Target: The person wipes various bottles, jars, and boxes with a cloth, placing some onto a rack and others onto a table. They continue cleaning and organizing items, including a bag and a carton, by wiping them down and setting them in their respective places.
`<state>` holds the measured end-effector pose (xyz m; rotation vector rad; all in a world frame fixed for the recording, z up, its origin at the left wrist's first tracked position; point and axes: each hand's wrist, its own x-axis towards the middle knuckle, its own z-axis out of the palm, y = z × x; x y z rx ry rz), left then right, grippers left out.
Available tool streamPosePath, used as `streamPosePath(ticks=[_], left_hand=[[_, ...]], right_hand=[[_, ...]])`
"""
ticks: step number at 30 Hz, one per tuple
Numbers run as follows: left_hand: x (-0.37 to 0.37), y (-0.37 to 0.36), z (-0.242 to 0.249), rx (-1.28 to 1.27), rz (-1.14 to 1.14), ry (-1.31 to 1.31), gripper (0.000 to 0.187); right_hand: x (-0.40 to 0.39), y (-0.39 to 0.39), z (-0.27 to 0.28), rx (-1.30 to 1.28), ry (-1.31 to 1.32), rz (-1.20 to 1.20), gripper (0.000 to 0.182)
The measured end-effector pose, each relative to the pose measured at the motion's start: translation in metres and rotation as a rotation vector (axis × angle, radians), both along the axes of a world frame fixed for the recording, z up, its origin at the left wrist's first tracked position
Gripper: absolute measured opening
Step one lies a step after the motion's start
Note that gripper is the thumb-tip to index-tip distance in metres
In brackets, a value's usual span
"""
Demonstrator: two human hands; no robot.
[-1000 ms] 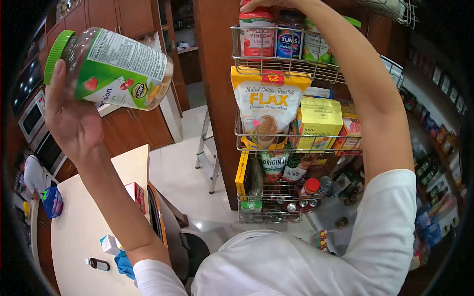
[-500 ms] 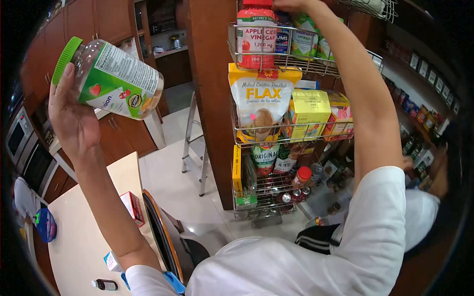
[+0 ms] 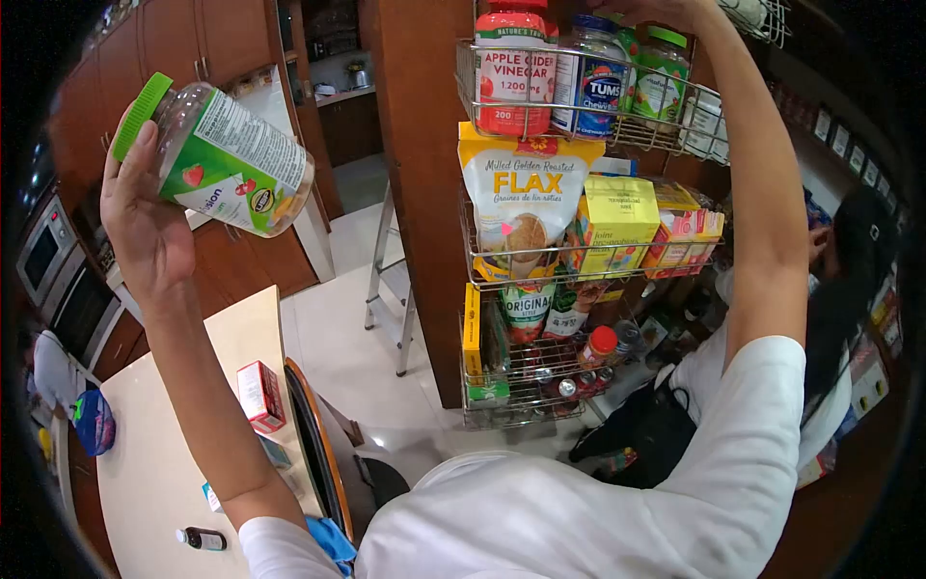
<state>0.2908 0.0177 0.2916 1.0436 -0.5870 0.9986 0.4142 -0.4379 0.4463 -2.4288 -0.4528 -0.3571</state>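
Note:
In my left hand (image 3: 149, 217) is a clear gummy vitamin bottle (image 3: 236, 164) with a green ribbed lid, held tilted, fingers wrapped around its lid end. My raised right hand (image 3: 641, 10) reaches over the top basket at the upper edge of the view, its fingers partly cut off. Just below it stand a blue-labelled Tums bottle (image 3: 590, 87) and a green-lidded vitamin bottle (image 3: 661, 82). A red apple cider vinegar bottle (image 3: 514, 72) stands at the basket's left end.
Lower wire baskets hold a flax bag (image 3: 526, 193), a yellow box (image 3: 617, 217) and several packets. A stepladder (image 3: 391, 280) stands behind the wooden panel (image 3: 420, 193). Left is a table (image 3: 145, 434) with a red box (image 3: 260, 396). Another person (image 3: 839, 289) is close at right.
My right hand has moved right, from beside the vinegar bottle's lid to above the Tums bottle, which now shows more fully. The view has shifted slightly. The other person has moved into fuller view.

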Motion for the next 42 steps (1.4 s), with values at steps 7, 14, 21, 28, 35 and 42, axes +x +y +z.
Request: streamPosePath(ticks=[7, 14, 21, 28, 35, 42], left_hand=[[-0.015, -0.024, 0.009, 0.017, 0.035, -0.027, 0.039], [-0.022, -0.035, 0.01, 0.057, 0.106, 0.007, 0.044], [-0.019, -0.044, 0.004, 0.077, 0.083, 0.04, 0.047], [-0.017, -0.037, -0.001, 0.141, 0.096, 0.097, 0.046], [-0.004, -0.07, 0.012, 0.203, 0.057, 0.096, 0.046], [0.006, -0.135, 0.006, 0.226, -0.14, 0.079, 0.05]], right_hand=[[0.065, -0.007, 0.002, -0.54, -0.087, -0.335, 0.04], [0.094, 0.021, 0.022, -0.321, -0.016, 0.171, 0.033], [0.07, 0.075, 0.021, 0.024, 0.171, 0.245, 0.056], [0.075, -0.035, 0.02, -0.756, -0.196, -0.549, 0.047], [0.067, -0.029, 0.005, -0.802, -0.107, -0.531, 0.048], [0.107, 0.027, 0.01, -0.373, -0.067, -0.024, 0.058]])
